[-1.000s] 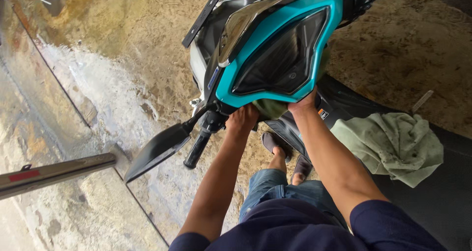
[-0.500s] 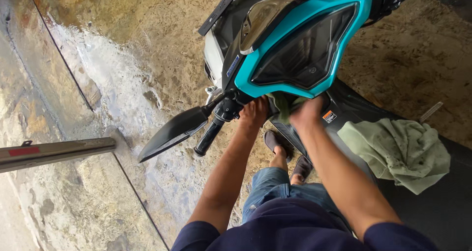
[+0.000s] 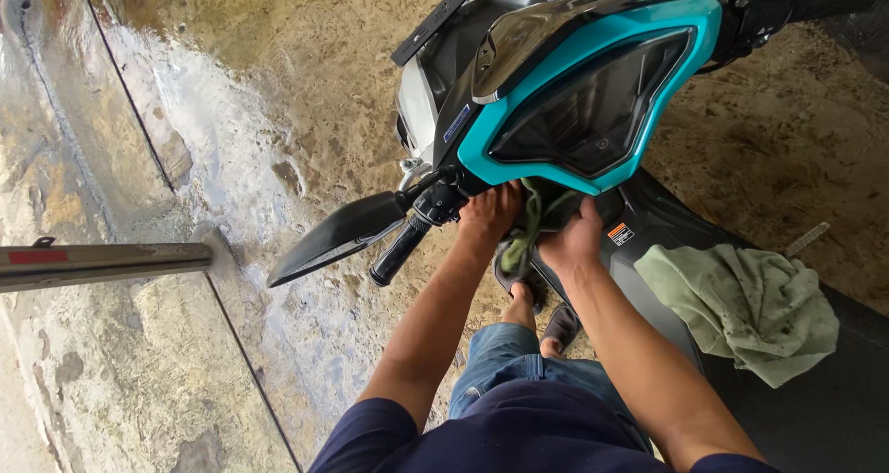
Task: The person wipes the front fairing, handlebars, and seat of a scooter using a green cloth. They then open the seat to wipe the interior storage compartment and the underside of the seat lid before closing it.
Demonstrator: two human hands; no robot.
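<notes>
Since the earlier frames the scooter's teal front panel (image 3: 593, 93) has slid up and to the right in the head view, and both hands now sit closer together under its lower edge, with a green rag bunched between them where before only a scrap of it showed.

In the head view, the left hand (image 3: 489, 215) is pressed up against the underside of the panel, just beside the black handlebar grip (image 3: 400, 251); its fingers are curled under the panel and hidden, so I cannot tell whether they pinch anything. The right hand (image 3: 574, 239) is right next to it, fingers closed around the green rag (image 3: 530, 225), which hangs in a fold between the two hands and touches the panel's lower edge. A black mirror (image 3: 335, 234) sticks out to the left of the grip. A second, larger green cloth (image 3: 741, 308) lies spread on the black seat (image 3: 815, 408), well apart from the hands. Below the hands, the person's sandalled feet (image 3: 542, 311) stand on the wet, sandy concrete floor (image 3: 231, 158). A metal bar (image 3: 102, 262) reaches in from the left edge.
</notes>
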